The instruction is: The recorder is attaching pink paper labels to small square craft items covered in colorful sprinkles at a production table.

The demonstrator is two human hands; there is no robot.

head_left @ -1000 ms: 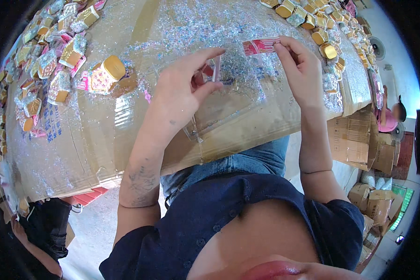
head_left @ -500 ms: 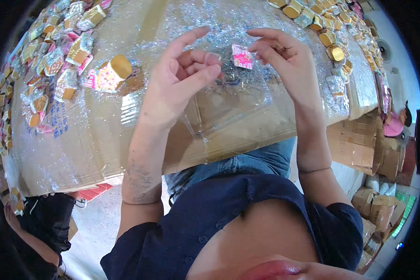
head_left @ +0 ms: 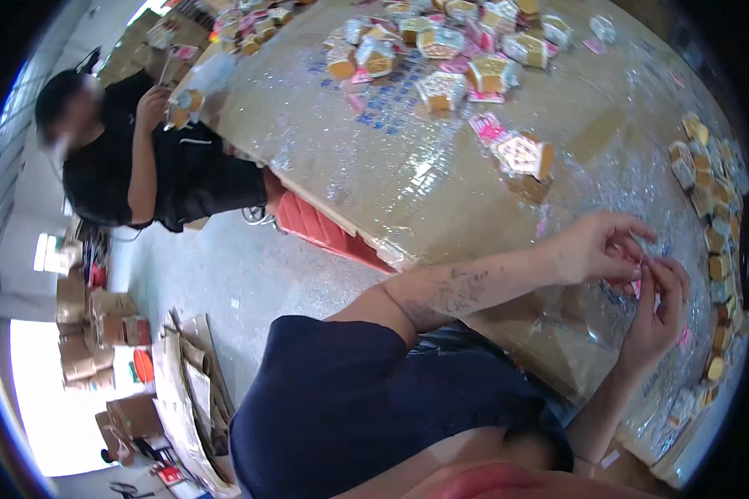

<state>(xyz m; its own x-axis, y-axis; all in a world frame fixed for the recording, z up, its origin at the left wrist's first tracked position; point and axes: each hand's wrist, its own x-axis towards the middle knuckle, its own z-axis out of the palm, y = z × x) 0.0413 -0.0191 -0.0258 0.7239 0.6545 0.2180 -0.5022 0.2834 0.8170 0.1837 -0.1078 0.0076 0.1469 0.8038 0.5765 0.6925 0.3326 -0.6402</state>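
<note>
My left hand (head_left: 603,251) and my right hand (head_left: 659,308) meet over the right part of the table, fingertips pinched close together. A small bit of a pink card (head_left: 637,288) shows between them; whether the fingers grip it or something thinner is hidden. Left of my hands, a house-shaped ornament (head_left: 523,155), gold with white and pink patterning, lies on its own with a pink tag (head_left: 487,126) beside it. More gold house-shaped ornaments (head_left: 491,73), some with pink tags, are heaped farther back.
Brown cardboard with glittery scraps covers the table (head_left: 308,133). A row of gold ornaments (head_left: 718,266) runs along the right edge. At left, a person in black (head_left: 112,158) holds an ornament and a thin stick. A red plastic stool (head_left: 324,229) and stacked boxes (head_left: 75,333) stand beyond.
My view has swung left, bringing the person at left into sight. My hands, apart before with the pink card between them, are now together at the fingertips.
</note>
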